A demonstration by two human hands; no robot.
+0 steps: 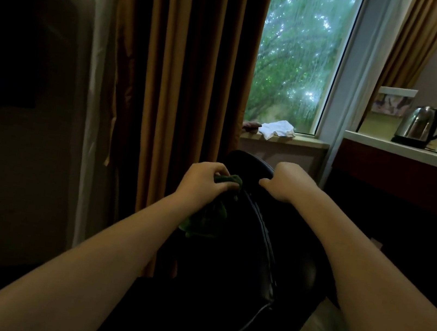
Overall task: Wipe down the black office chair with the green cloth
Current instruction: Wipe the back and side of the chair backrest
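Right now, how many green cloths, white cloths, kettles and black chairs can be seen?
Green cloth: 1
White cloth: 1
Kettle: 1
Black office chair: 1
Total: 4

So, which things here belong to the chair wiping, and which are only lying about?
For the job:
green cloth, gripped by the left hand
black office chair, its top held by the right hand

Lying about:
kettle on the counter
white cloth on the windowsill
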